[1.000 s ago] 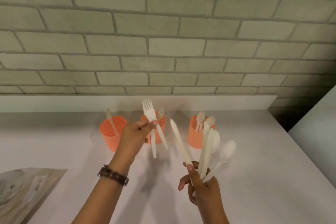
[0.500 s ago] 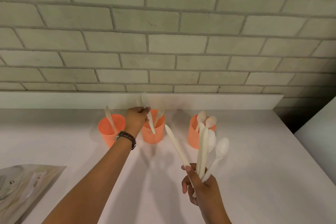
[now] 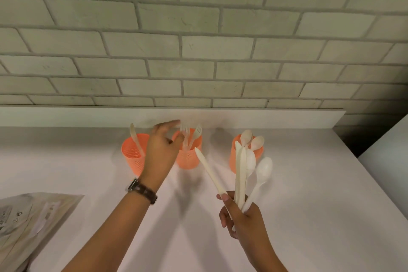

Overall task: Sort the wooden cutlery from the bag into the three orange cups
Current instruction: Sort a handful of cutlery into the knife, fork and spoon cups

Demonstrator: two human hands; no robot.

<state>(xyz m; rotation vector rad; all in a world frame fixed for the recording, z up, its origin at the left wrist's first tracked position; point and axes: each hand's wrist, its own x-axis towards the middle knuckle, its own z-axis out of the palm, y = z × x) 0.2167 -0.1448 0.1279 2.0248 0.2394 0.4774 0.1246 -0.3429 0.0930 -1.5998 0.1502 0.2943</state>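
Three orange cups stand in a row near the wall. The left cup (image 3: pixel 132 157) holds one knife, the middle cup (image 3: pixel 188 159) holds forks (image 3: pixel 190 137), the right cup (image 3: pixel 234 157) holds spoons (image 3: pixel 251 139). My left hand (image 3: pixel 162 148) hovers just left of the middle cup, fingers spread and empty. My right hand (image 3: pixel 239 214) is lower and nearer, closed around a bunch of wooden cutlery (image 3: pixel 242 168): knives and spoons fanning upward in front of the right cup.
The paper cutlery bag (image 3: pixel 33 221) lies flat at the lower left of the white counter (image 3: pixel 309 205). A brick wall and a low white ledge (image 3: pixel 265 118) run behind the cups. A white surface (image 3: pixel 388 157) rises at the right edge.
My left hand carried a fork to the middle cup, let it go inside and has drawn back a little with fingers spread. My right hand kept its bunch nearly still.
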